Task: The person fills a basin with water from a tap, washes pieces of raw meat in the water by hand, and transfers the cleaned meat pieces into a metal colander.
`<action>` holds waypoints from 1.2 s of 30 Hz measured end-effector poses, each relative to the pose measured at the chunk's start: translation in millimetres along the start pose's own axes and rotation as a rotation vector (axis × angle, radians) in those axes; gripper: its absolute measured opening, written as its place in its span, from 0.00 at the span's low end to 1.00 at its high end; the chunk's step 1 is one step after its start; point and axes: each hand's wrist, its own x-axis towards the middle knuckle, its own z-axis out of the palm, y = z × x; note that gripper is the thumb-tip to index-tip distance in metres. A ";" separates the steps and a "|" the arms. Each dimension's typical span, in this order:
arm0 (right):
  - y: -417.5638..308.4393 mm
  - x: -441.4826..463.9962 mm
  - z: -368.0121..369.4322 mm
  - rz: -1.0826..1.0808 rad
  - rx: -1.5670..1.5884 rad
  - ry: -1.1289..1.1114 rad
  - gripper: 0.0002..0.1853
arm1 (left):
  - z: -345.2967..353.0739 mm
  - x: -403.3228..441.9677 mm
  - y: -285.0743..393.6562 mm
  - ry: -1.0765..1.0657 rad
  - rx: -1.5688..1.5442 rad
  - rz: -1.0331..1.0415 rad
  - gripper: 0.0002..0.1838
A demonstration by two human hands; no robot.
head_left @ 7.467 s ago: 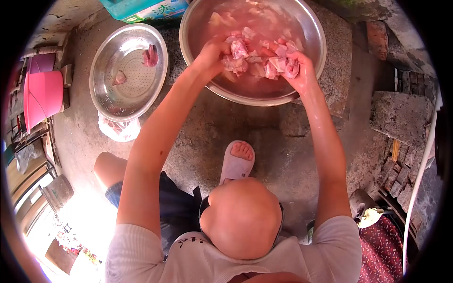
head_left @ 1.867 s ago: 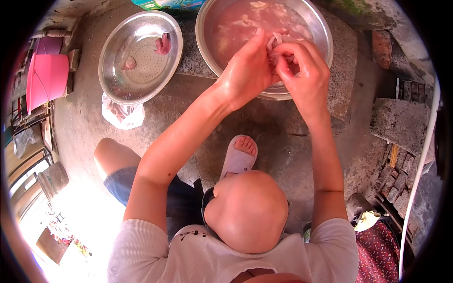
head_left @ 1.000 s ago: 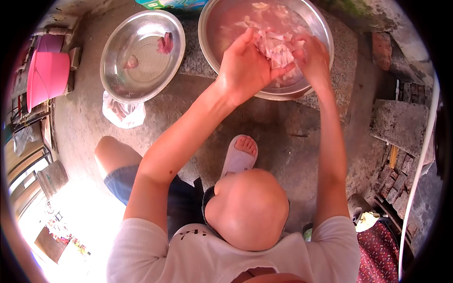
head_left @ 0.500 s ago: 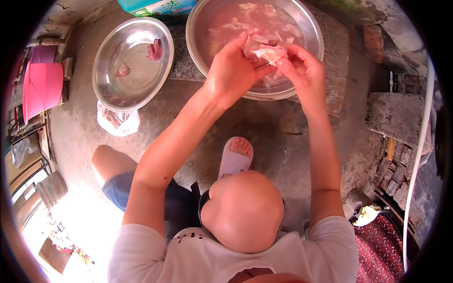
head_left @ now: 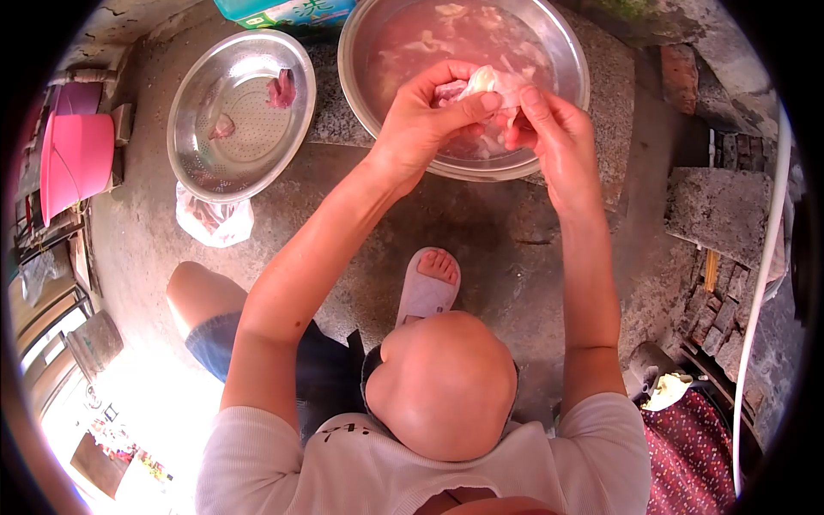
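A pale pink piece of raw meat (head_left: pixel 486 83) with whitish fat or skin is held up between both hands, over the near part of a metal basin (head_left: pixel 350 94). My left hand (head_left: pixel 427 120) is closed round its left end, thumb on top. With thumb and fingers, my right hand (head_left: pixel 554 133) pinches the right end. Cloudy pinkish water (head_left: pixel 403 51) with several pale scraps fills the basin. To the left, a perforated metal colander (head_left: pixel 184 94) holds a dark red piece of meat (head_left: pixel 281 88) and a smaller pinkish piece (head_left: pixel 221 127).
The basin rests on a stone slab (head_left: pixel 614 129). A clear plastic bag (head_left: pixel 215 221) lies under the colander's near edge. Behind stands a green package (head_left: pixel 296 15); a pink bucket (head_left: pixel 79 154) is far left. A white hose (head_left: pixel 762 266) runs down the right side.
Both hands have shifted their hold on the meat. My left thumb now presses on top of it, and the pale skin or fat is turned upward. The colander and basin stay put.
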 end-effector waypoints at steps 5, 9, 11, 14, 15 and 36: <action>-16.0 -6.9 11.4 -0.433 -0.564 0.270 0.04 | 5.8 -6.5 6.3 0.030 0.026 0.028 0.09; -34.4 -8.1 15.8 -0.865 -0.817 0.264 0.08 | 11.9 -11.9 13.2 0.029 0.158 0.099 0.08; -35.6 -5.8 15.1 -0.934 -0.923 0.240 0.10 | 13.4 -13.1 16.0 0.007 0.190 0.126 0.08; -36.3 -1.5 11.6 -1.026 -1.001 0.200 0.11 | 15.0 -14.6 19.3 -0.001 0.229 0.135 0.08; -36.0 -0.4 11.9 -1.070 -1.029 0.207 0.11 | 15.1 -15.0 20.3 -0.007 0.242 0.136 0.08; 52.6 45.6 -70.3 -0.413 -0.997 0.071 0.05 | -211.2 -37.8 109.6 0.240 0.911 -0.263 0.15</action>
